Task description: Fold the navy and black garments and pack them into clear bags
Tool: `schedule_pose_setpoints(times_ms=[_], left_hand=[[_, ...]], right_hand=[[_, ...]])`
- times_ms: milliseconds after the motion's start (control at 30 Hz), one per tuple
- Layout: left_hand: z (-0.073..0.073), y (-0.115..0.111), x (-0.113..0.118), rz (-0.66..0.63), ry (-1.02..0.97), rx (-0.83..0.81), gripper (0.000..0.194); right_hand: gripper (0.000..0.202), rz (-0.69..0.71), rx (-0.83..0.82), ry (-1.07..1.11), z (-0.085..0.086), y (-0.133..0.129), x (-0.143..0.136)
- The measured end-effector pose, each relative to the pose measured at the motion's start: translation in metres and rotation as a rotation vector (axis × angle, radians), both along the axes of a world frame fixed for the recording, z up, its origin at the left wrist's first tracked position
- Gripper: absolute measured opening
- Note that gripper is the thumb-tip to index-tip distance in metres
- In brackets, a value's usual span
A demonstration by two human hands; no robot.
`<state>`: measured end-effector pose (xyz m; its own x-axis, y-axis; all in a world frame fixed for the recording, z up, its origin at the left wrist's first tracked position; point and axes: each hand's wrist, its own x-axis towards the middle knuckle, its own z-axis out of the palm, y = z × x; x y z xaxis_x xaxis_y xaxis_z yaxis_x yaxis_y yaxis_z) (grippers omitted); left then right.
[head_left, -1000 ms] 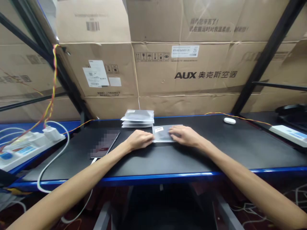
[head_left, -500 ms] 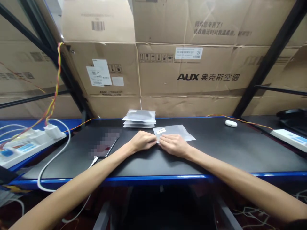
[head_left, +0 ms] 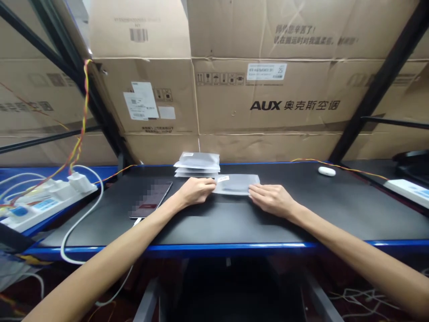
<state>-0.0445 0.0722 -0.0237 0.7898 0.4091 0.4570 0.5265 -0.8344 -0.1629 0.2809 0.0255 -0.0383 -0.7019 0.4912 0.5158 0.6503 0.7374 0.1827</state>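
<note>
A translucent white pouch (head_left: 237, 184) with a small white label at its upper left is a little above the black table top (head_left: 214, 223). My left hand (head_left: 198, 190) pinches its left edge, the fingers closed. At the pouch's right edge, my right hand (head_left: 272, 197) has its fingers closed on the lower corner. Just behind my left hand lies a stack of similar pouches (head_left: 199, 161), the top one labelled. What the held pouch contains cannot be made out.
A phone (head_left: 152, 199) with a white cable lies left of my left hand. Power strips stand far left (head_left: 50, 201) and far right (head_left: 409, 190). A small white case (head_left: 326, 171) sits at the back right. Cardboard (head_left: 268, 147) lines the back.
My right hand has moved right, away from my left hand, along the pouch's near edge to its right corner. The pouch now lies straighter between both hands.
</note>
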Motion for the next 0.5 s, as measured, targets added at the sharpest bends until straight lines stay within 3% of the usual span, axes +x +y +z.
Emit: schedule_pose_setpoints(times_ms=[200, 367, 433, 500], left_hand=[[0.002, 0.007, -0.011, 0.103, 0.111, 0.043, 0.028], [0.005, 0.002, -0.006, 0.126, 0.062, 0.052, 0.029], [0.005, -0.007, -0.002, 0.097, -0.004, 0.091, 0.027], [0.004, -0.020, 0.006, -0.011, 0.003, 0.109, 0.025]], right_hand=[[0.028, -0.074, -0.032, -0.016, -0.004, -0.009, 0.029], [0.026, -0.069, -0.038, -0.006, -0.005, -0.013, 0.029], [0.026, -0.094, -0.020, -0.029, -0.005, -0.015, 0.024], [0.026, -0.117, -0.003, -0.048, -0.004, -0.016, 0.018]])
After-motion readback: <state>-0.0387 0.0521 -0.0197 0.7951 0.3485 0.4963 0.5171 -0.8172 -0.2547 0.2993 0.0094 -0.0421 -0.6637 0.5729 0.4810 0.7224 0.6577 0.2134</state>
